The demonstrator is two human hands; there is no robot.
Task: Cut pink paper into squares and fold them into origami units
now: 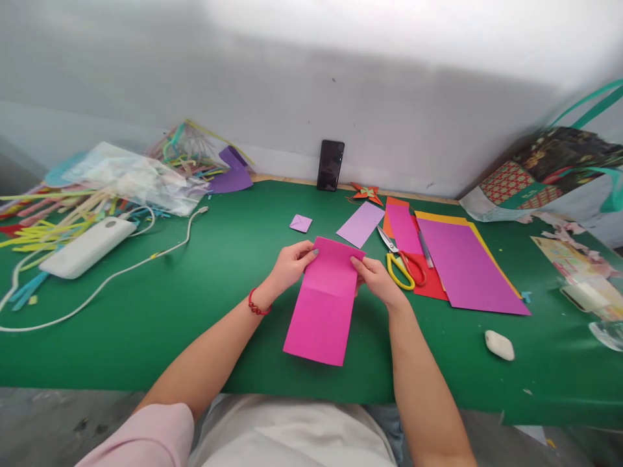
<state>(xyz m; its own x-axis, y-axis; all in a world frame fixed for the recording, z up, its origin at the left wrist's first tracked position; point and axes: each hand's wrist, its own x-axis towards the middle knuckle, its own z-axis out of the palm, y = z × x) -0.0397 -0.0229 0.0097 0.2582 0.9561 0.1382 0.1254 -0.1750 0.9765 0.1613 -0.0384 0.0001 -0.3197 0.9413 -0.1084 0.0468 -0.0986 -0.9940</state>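
Between my two hands is a long strip of bright pink paper (pixel 321 318), creased across its upper part. My left hand (pixel 294 263) pinches the upper left edge, thumb on the front. At the upper right edge my right hand (pixel 377 279) grips it in the same way, with some fingers hidden behind. Just beyond the strip lie a small folded lilac paper square (pixel 300 223) and a flat lilac paper rectangle (pixel 361 224). Scissors (pixel 402 263) with one yellow and one red handle rest partly open to the right of my right hand.
Purple paper sheets (pixel 472 266) and a pen (pixel 425 250) lie at right, near a white case (pixel 499 345). A phone (pixel 331 165) leans on the wall beside an orange paper star (pixel 366 192). A power bank (pixel 87 248), its cable and craft strips spread leftward. A patterned bag (pixel 530 188) stands far right.
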